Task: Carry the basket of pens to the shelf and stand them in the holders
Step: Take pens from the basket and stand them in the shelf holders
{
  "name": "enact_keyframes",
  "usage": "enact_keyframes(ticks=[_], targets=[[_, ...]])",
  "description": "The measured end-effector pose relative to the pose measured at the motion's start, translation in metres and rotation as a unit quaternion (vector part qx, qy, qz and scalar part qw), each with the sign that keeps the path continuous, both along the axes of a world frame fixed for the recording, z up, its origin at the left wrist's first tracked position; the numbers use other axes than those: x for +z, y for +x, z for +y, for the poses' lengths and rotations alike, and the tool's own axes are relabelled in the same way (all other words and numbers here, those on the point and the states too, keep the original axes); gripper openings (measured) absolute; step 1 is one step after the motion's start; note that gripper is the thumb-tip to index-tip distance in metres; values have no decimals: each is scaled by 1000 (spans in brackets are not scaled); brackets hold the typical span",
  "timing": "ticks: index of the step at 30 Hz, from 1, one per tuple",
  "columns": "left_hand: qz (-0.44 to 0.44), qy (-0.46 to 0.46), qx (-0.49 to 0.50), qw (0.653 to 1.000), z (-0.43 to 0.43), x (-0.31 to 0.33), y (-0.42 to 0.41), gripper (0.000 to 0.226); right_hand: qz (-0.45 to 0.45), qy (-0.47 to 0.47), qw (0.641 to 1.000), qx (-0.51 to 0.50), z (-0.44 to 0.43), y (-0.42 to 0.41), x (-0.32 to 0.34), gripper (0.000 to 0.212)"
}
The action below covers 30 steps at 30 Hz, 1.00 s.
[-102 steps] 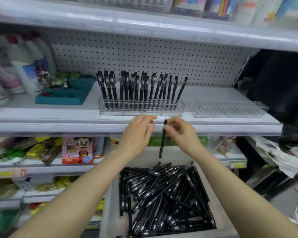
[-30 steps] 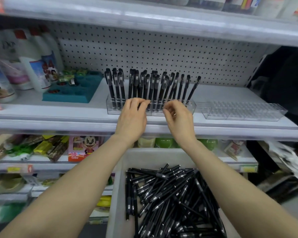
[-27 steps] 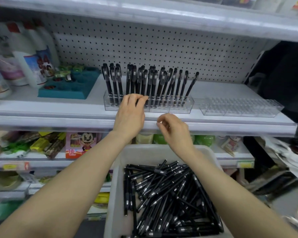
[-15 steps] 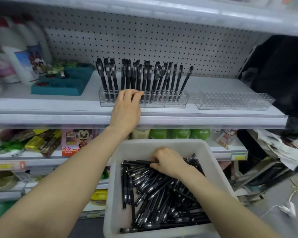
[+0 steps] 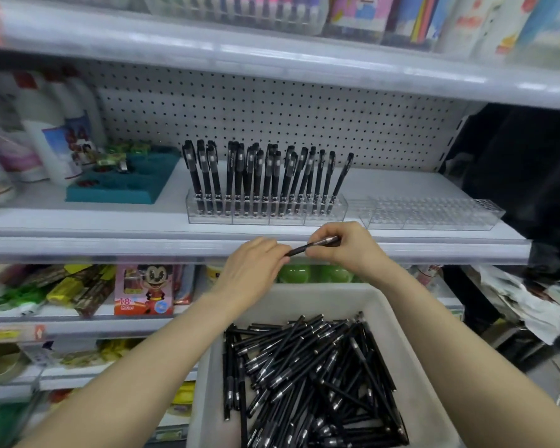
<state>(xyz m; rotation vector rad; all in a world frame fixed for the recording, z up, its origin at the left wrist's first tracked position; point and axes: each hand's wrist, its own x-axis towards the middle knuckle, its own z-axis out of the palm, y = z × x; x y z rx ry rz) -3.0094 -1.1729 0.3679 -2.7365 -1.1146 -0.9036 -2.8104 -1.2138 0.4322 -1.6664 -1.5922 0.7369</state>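
Grips a single black pen (image 5: 299,250) in both hands, just in front of the front lip of the shelf (image 5: 78,221) and above the far rim of the basket (image 5: 304,294). Pinches the upper end, the one with a silvery band, in the right hand (image 5: 346,250), thumb and fingers curled over the barrel, that grip clamped on the pen. Meets the lower end with the curled fingertips of the left hand (image 5: 256,273), that grip likewise closed on the pen. Holds the pen close to level, tilted up toward the right, apart from the holders and well above the heap below. Shows, low in the view, the white plastic basket with a loose heap of black pens (image 5: 311,383) lying crisscross inside, one forearm reaching past each side of it. Shows, on the shelf behind the hands, a clear holder (image 5: 265,218) filled with rows of standing pens (image 5: 265,176), caps up, most near upright, the rightmost leaning to the right. Places a second clear holder (image 5: 434,216) just beside the first on its right, a grid of small slots visible through its walls. Backs the shelf with white pegboard (image 5: 272,118). Sets a teal tray (image 5: 123,189) and white bottles (image 5: 55,140) to the left of the filled holder, somewhat blurred. Carries, on the next shelf down, a pink box (image 5: 144,291) with a cartoon figure left of the wrists, and green round packs (image 5: 314,274) just beyond the basket's rim.
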Motion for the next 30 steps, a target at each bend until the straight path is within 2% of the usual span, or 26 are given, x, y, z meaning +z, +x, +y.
enact_keyframes(ticks=[2, 5, 7, 9, 11, 15, 20, 30], targets=[[-30, -33, 16, 999, -4, 2, 3, 35, 129, 16, 991, -26, 1, -3, 3, 23], [-65, -69, 26, 995, -7, 8, 10, 24, 305, 17, 950, -63, 2, -13, 1, 39], [-67, -81, 29, 994, -7, 11, 13, 24, 358, 11, 931, -67, 3, -19, -2, 31], [-61, -75, 30, 995, -4, 14, 12, 28, 327, 19, 943, -58, 5, -21, -2, 14], [-65, -44, 40, 996, 2, 17, 10, 32, 279, 51, 957, -56, 11, -19, 2, 10], [-39, 8, 110, 993, 22, 28, 5, 46, 195, 141, 966, -96, 27, -14, 30, 17], [7, 45, 155, 987, 46, 25, -5, 49, 93, 219, 963, -128, 50, -12, 58, 13], [-15, 89, 141, 986, 51, 13, -6, 48, -120, 245, 954, -124, 81, -18, 53, 18]])
